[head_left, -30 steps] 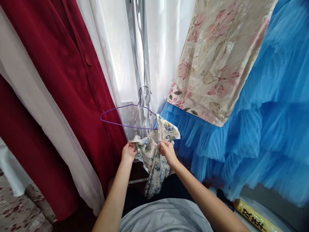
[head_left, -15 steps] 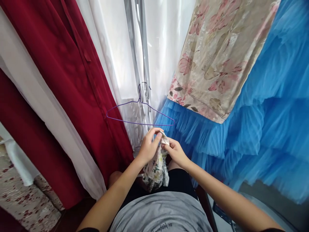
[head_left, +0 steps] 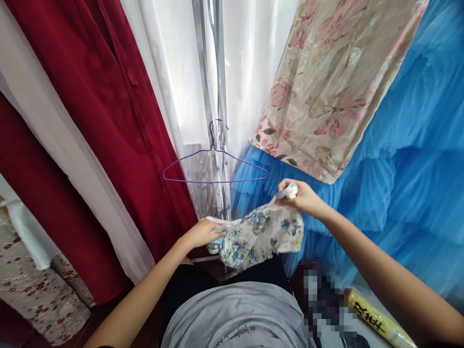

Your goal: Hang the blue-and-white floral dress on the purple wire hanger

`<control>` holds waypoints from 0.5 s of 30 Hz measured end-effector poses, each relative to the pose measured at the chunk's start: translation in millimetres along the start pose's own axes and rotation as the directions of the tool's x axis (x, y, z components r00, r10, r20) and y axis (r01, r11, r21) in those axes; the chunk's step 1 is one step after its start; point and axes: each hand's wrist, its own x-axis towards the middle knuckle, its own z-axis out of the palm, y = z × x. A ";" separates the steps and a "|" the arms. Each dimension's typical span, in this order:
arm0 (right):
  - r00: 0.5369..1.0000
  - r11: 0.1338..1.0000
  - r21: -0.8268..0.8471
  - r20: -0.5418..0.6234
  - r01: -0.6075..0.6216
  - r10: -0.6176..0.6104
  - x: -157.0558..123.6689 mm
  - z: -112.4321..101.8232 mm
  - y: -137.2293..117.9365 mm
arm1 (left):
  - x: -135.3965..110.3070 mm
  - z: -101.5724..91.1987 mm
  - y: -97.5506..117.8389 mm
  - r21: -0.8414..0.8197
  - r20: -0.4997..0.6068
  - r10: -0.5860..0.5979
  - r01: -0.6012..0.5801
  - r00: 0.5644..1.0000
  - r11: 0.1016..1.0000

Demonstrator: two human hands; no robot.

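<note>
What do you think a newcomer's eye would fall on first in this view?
Probably the ruffled blue fabric filling much of the right side, with the deep red cloth slanting down the left. Next would come the flowered cloth at lower middle, held between the left hand and right hand, just below a purple hanger.

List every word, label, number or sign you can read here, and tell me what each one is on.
"Be handsom…": on the grey shirt; its end is lost in the folds, and the line below is too small and creased to read surely.
Large dark characters: on the yellow package; too blurred to read surely.
No lettering shows on the held flowered garment.
</note>
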 end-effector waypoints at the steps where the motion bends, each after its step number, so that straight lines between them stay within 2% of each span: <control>1: 0.998 0.999 -0.010 -0.049 0.033 -0.034 15.8 -8.6 7.5 | -0.8 -10.3 1.0 -0.009 -0.058 -0.005 0.004 0.998 1.000; 3: 0.994 0.997 -0.042 -0.082 0.066 -0.069 50.5 -19.3 19.2 | -2.7 -31.0 11.4 -0.007 -0.144 -0.004 0.003 0.990 1.000; 5: 0.995 0.997 -0.026 -0.073 0.069 -0.071 86.0 -19.1 22.6 | -5.2 -50.2 30.0 0.059 -0.195 0.034 -0.023 0.980 0.998; 7: 0.997 0.995 0.080 -0.035 0.064 -0.062 118.7 -8.0 17.2 | -8.4 -66.5 50.2 0.132 -0.189 0.076 -0.051 0.979 0.990; 10: 0.997 0.971 0.234 0.042 0.051 -0.062 157.3 21.7 2.1 | -15.1 -83.7 70.1 0.194 -0.129 0.070 -0.044 0.989 0.980; 12: 0.995 0.967 0.253 0.091 0.020 -0.045 173.4 42.8 -5.9 | -21.5 -92.1 70.7 0.231 -0.115 0.053 -0.025 0.992 0.973; 15: 0.984 0.971 0.236 0.178 -0.038 -0.004 180.4 63.3 -11.4 | -34.1 -108.2 53.0 0.227 -0.175 0.042 -0.001 0.984 0.974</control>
